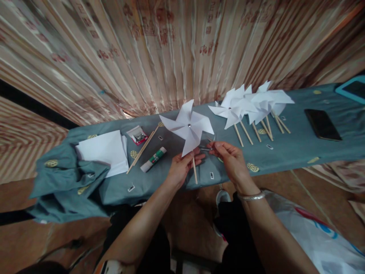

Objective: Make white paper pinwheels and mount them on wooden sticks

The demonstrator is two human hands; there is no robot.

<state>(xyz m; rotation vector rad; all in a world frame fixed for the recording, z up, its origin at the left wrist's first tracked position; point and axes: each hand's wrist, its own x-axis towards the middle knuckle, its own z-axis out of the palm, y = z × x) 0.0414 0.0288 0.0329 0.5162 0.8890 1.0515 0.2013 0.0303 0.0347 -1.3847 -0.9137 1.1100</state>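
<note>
A white paper pinwheel point(186, 125) with a round metal pin at its centre faces up in front of me. My left hand point(182, 165) is closed around its wooden stick, just below the blades. To the right of it, my right hand point(228, 154) is closed in a pinch. A thin, shiny piece point(205, 149) shows by the right fingertips, too small and blurred to name. Both hands are above the near edge of the cloth-covered table point(176, 179).
Several finished pinwheels point(230, 108) lie at the back right, beside a dark phone point(322, 123) and a blue-edged device point(353, 89). On the left are white paper sheets point(104, 150), wooden sticks point(142, 148), a small box of pins point(137, 135) and a glue stick point(154, 159).
</note>
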